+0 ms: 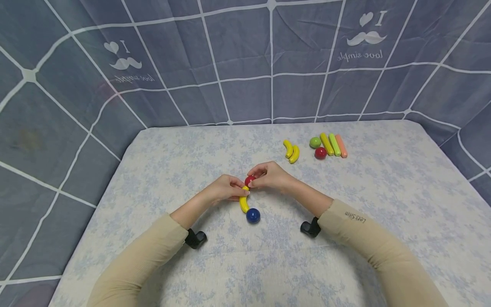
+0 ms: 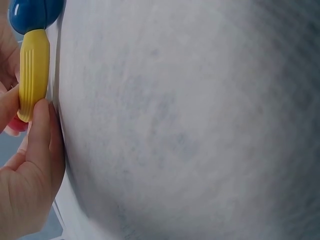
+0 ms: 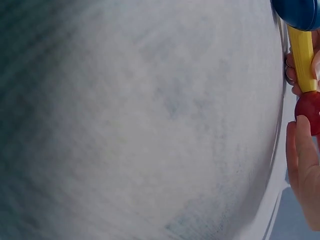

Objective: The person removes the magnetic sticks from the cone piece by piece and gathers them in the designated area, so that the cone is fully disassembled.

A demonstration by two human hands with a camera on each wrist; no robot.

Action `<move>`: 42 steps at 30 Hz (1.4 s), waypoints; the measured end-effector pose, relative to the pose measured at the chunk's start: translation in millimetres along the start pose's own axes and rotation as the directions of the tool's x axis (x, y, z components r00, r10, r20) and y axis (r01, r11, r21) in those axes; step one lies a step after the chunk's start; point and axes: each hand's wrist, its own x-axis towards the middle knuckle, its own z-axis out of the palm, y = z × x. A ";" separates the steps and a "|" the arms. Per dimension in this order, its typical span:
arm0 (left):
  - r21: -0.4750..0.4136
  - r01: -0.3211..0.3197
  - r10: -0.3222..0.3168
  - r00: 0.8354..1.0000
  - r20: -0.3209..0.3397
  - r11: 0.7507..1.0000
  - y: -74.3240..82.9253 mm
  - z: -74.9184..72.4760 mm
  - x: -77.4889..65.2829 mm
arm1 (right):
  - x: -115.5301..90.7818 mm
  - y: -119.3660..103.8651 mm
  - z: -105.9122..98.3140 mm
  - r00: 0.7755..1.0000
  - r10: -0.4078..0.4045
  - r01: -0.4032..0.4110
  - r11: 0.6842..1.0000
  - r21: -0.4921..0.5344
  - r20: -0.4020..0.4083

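My left hand pinches a curved yellow stick with ridges along its side, near its far end. A glossy blue ball sits at the stick's near end, touching it. With thumb and fingers, my right hand holds a red ball against the stick's far end. In the right wrist view the red ball, the yellow stick and the blue ball line up end to end. The left wrist view shows the left thumb and fingers on either side of the yellow stick.
Two curved yellow sticks lie at the back of the patterned tablecloth. Right of them are a green ball, another red ball, and straight yellow, light green and orange sticks. A dark checked curtain hangs behind.
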 end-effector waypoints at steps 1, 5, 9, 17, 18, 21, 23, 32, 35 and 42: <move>-0.003 0.001 -0.001 1.000 -0.003 1.000 0.2 0.2 -0.1 | 0.2 0.0 -0.1 1.000 0.007 -0.007 1.000 0.010 0.002; -0.010 0.003 -0.003 1.000 -0.011 1.000 0.0 1.0 0.2 | 0.8 -0.3 -0.6 1.000 0.024 -0.024 0.999 0.039 0.010; -0.014 0.005 -0.005 1.000 -0.019 1.000 -0.7 1.8 0.4 | 1.5 0.8 -1.0 0.999 0.029 -0.030 0.996 0.080 0.020; -0.040 -0.014 0.013 1.000 -0.021 0.999 -3.0 1.7 -0.1 | 1.1 1.9 -1.4 0.997 0.051 -0.061 0.975 0.216 0.053; -0.044 -0.016 0.015 1.000 -0.023 0.999 -3.4 1.9 -0.1 | 1.0 1.9 -1.3 0.997 0.057 -0.069 0.970 0.235 0.058; -0.052 -0.019 0.018 0.999 -0.032 0.998 -4.4 2.7 0.3 | 0.5 1.5 -0.8 0.994 0.087 -0.102 0.953 0.285 0.065; -0.054 -0.016 0.014 0.999 -0.035 0.998 -5.3 3.1 1.2 | 0.3 1.6 -0.5 0.992 0.103 -0.119 0.942 0.313 0.067; -0.060 -0.013 0.011 0.999 -0.034 0.998 -6.8 3.0 1.8 | 0.4 2.7 -1.1 0.986 0.149 -0.168 0.912 0.373 0.081; -0.060 -0.019 0.018 0.999 -0.029 0.998 -6.4 3.0 0.5 | 0.8 3.2 -1.2 0.984 0.158 -0.177 0.907 0.382 0.082; -0.056 -0.029 0.028 0.999 -0.032 0.998 -5.7 3.4 -0.4 | 2.3 4.0 -0.4 0.989 0.136 -0.148 0.930 0.337 0.059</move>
